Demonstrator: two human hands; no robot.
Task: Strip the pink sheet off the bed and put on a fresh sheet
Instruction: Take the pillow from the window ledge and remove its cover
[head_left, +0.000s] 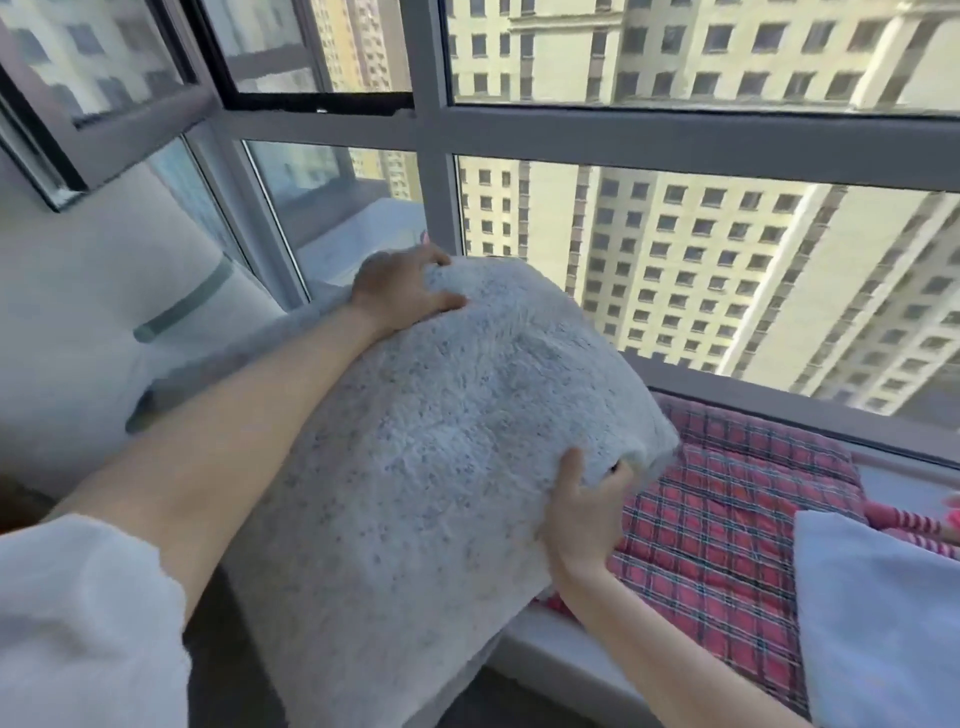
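Note:
A big fluffy white pillow fills the middle of the view, lifted in front of the window. My left hand grips its far top corner, with the thumb lying on the plush surface. My right hand holds its right edge from below, fingers curled under the fabric. A red and pink plaid quilt lies on the window ledge to the right, beneath the pillow's edge. No pink sheet can be made out.
A large window with a grey frame stands straight ahead, apartment blocks outside. A white padded headboard sits at the left. A white fabric piece lies at the lower right, and a pink striped item beside it.

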